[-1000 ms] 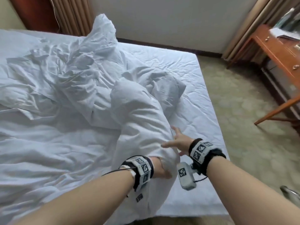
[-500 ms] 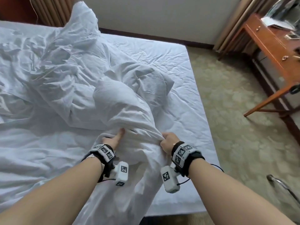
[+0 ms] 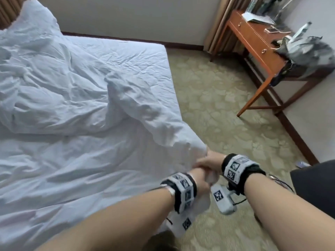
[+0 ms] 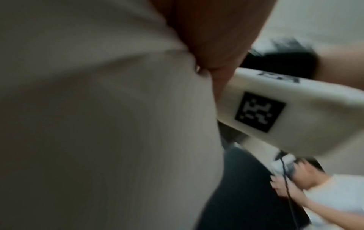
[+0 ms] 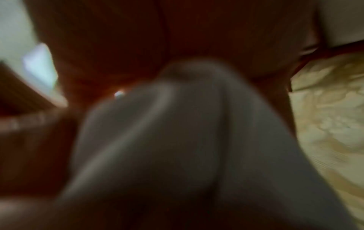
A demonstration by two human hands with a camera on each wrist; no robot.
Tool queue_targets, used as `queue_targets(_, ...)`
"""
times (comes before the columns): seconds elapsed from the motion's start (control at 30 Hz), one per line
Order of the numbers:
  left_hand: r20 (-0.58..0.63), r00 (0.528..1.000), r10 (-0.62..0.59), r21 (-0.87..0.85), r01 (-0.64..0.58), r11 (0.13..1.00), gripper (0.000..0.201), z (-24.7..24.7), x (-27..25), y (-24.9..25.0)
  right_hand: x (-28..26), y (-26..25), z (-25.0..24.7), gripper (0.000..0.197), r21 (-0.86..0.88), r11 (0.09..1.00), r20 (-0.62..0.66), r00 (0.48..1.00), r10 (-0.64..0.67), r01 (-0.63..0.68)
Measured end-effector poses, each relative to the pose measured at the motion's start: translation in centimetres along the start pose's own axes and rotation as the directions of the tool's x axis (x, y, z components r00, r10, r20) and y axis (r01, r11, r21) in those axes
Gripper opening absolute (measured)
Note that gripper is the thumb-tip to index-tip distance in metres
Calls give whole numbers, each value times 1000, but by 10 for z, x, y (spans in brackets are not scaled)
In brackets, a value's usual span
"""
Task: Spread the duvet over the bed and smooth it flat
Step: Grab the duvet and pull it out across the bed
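Head view: crumpled white fabric duvet (image 3: pixel 76 91) heaped on white-sheeted bed (image 3: pixel 126 51), one end gripped by left hand (image 3: pixel 200 175) and right hand (image 3: pixel 211 163) past the bed's edge, apparently for pulling; both wrist views: blurred fabric bunched in curled fingers

The head view looks forward and down from above the bed's (image 3: pixel 126 57) near corner, taking in carpet (image 3: pixel 208 98) and desk (image 3: pixel 253 38). Both wrist views sit very close – blurred duvet (image 4: pixel 98 124) fills them – and the right shares the carpet with the head view.
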State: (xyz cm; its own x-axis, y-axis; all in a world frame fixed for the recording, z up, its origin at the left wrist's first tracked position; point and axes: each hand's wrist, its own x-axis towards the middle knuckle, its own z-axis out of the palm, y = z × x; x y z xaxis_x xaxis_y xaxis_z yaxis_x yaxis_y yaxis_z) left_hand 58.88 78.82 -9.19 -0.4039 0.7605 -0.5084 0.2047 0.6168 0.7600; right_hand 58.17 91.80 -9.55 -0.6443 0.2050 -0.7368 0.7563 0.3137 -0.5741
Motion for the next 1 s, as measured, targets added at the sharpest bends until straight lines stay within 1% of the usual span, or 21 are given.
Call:
queue_targets(0.03,57,998,20,75,-24,997,52,19,-3,10,-6,12,-1,52,-168,985,-8,999,31,-32)
queue_targets(0.07,108,993,41,126,-55,991,52,34,-7,13,-11,23,-1,30,-308,950,-15,999,47,-50)
queue_targets(0.1,152,987,42,141,-64,988,51,38,-11,13,-9,36,-2,15,-402,913,-30,998,64,-71)
queue_targets(0.13,179,983,47,105,-67,992,49,36,-12,7,-6,45,-4,10,-435,897,-50,997,67,-82)
queue_targets(0.17,180,984,6,-19,-3,1000,45,29,-13,3,-4,55,-5,14,-406,908,-94,993,71,-103)
queue_targets(0.2,142,989,-38,-174,63,983,42,18,-10,-6,4,67,-9,21,-369,923,-142,988,62,-111)
queue_targets(0.23,54,993,-106,-285,117,951,39,4,-4,-16,10,80,-14,25,-330,936,-179,981,69,-126)
queue_targets(0.27,-72,979,-193,-352,156,923,37,-11,2,-28,13,95,-23,24,-285,946,-209,973,93,-152)
queue_targets(0.33,-269,889,-371,-343,272,899,38,-38,17,-57,12,136,-44,8,-247,928,-273,939,209,-278)
queue_targets(0.37,-314,845,-432,-295,346,891,38,-47,22,-72,10,166,-55,26,-237,905,-309,910,275,-354)
queue_targets(0.4,-327,812,-483,-260,414,872,38,-51,27,-83,10,195,-67,37,-250,866,-331,879,345,-434)
queue_targets(0.43,-317,795,-517,-230,464,855,38,-53,33,-91,11,217,-77,41,-237,835,-320,852,415,-496)
queue_targets(0.47,-293,794,-533,-204,493,846,36,-50,43,-98,9,231,-87,40,-163,824,-275,827,491,-543)
queue_targets(0.5,-270,799,-538,-185,505,843,34,-48,47,-101,13,235,-92,38,-66,842,-263,823,503,-535)
queue_targets(0.53,-240,805,-542,-184,511,840,34,-42,57,-104,17,232,-98,35,-36,852,-284,823,492,-522)
queue_targets(0.6,-192,813,-550,-192,518,834,35,-32,74,-105,26,199,-103,30,13,876,-328,825,460,-483)
queue_targets(0.67,-142,819,-556,-154,537,829,37,-25,89,-101,40,161,-105,26,45,933,-353,868,350,-357)
queue_targets(0.73,-107,828,-551,-117,540,834,38,-28,102,-93,58,124,-104,19,-27,959,-344,904,255,-281)
queue_targets(0.83,-128,827,-547,-149,529,835,36,-49,118,-87,84,77,-107,14,-198,956,-269,950,159,-216)
queue_targets(0.9,-163,823,-544,-211,510,834,31,-73,125,-86,96,49,-110,15,-286,941,-217,968,122,-183)
queue_targets(1.0,-199,810,-552,-272,495,825,19,-111,132,-87,109,9,-117,15,-359,923,-173,982,79,-138)
